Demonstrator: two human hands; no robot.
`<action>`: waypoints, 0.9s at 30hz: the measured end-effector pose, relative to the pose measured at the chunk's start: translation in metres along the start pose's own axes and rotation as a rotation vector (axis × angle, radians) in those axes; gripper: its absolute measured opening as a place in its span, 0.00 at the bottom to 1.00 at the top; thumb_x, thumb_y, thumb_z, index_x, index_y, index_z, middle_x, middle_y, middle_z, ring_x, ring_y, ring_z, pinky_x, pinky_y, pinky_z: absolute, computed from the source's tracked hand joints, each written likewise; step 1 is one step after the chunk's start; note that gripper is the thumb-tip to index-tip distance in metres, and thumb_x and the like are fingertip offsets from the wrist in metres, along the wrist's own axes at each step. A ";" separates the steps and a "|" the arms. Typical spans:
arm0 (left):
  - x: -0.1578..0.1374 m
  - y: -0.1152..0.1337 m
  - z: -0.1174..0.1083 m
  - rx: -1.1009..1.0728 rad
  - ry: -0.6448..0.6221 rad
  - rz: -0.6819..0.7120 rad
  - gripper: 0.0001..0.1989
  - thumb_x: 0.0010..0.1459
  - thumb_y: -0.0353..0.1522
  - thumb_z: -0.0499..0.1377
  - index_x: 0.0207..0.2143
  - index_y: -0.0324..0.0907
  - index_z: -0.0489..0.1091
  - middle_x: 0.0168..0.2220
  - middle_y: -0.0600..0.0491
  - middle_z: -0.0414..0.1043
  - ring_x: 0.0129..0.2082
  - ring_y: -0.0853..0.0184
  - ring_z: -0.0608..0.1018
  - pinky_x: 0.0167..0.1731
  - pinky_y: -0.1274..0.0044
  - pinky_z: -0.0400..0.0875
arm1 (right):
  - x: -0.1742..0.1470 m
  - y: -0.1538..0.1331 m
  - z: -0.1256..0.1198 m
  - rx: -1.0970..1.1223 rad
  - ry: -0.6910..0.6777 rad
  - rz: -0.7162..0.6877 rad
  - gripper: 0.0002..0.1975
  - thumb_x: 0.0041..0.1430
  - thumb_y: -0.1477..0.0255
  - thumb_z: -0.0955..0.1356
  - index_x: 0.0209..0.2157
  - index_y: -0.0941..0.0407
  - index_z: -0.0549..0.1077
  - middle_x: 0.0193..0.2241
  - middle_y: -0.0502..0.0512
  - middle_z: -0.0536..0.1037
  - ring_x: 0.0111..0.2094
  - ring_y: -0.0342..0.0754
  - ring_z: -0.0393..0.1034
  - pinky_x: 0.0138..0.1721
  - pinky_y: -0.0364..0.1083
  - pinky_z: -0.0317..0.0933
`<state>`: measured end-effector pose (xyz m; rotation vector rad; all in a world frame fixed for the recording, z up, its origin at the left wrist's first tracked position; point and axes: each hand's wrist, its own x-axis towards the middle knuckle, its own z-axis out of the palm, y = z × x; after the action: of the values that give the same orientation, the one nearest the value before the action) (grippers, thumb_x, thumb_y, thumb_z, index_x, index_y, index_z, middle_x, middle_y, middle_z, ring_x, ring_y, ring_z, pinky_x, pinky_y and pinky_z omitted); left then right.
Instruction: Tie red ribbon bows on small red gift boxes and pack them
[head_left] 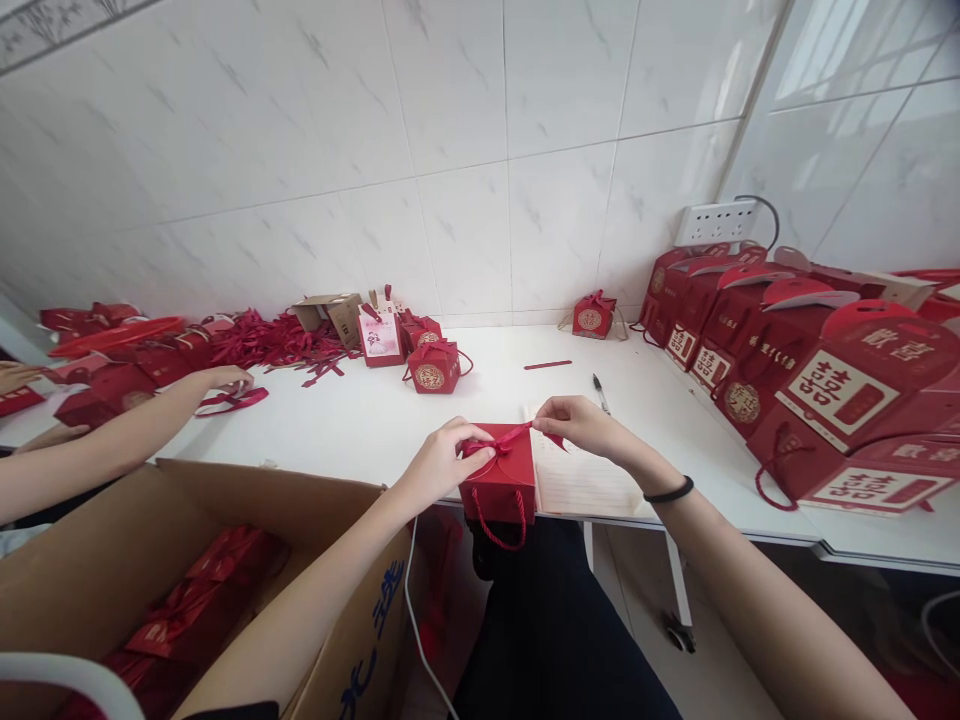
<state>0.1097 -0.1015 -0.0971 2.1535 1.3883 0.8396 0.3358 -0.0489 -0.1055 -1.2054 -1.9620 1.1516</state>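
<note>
A small red gift box with a twisted rope handle stands at the table's front edge, in front of my body. Red ribbon is tied in a bow on its top. My left hand pinches the bow's left side, thumb and fingers pressed together at the lid. My right hand pinches the ribbon's right end and holds it out from the box. Under my right forearm lies an open lined notebook, with a black pen just beyond it.
Large red printed boxes are lined up at the right. Small finished boxes stand near the wall. A heap of red ribbons lies left, where a co-worker's hand reaches in. An open cardboard carton with red boxes sits below left.
</note>
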 end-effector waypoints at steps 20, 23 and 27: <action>-0.011 -0.018 -0.007 -0.183 0.043 0.126 0.07 0.55 0.35 0.56 0.28 0.41 0.68 0.33 0.50 0.68 0.36 0.67 0.72 0.35 0.75 0.69 | -0.027 -0.013 0.036 -0.475 0.196 -0.764 0.13 0.64 0.78 0.56 0.37 0.58 0.71 0.39 0.60 0.67 0.36 0.47 0.66 0.36 0.47 0.65; -0.011 -0.023 -0.008 -0.220 0.008 0.144 0.05 0.55 0.33 0.56 0.28 0.41 0.69 0.36 0.49 0.71 0.40 0.67 0.73 0.39 0.74 0.70 | -0.031 -0.010 0.031 -0.482 0.166 -0.782 0.14 0.63 0.80 0.55 0.37 0.57 0.70 0.41 0.60 0.66 0.40 0.48 0.66 0.40 0.47 0.65; -0.014 -0.026 -0.010 -0.229 -0.042 0.116 0.05 0.56 0.33 0.55 0.30 0.41 0.68 0.44 0.48 0.73 0.45 0.66 0.73 0.45 0.72 0.69 | -0.035 -0.006 0.025 -0.464 0.122 -0.780 0.14 0.63 0.80 0.55 0.37 0.56 0.70 0.42 0.60 0.65 0.42 0.48 0.66 0.41 0.47 0.65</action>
<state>0.0815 -0.1032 -0.1104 2.0764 1.0980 0.9420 0.3284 -0.0914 -0.1126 -0.5579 -2.3388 0.2316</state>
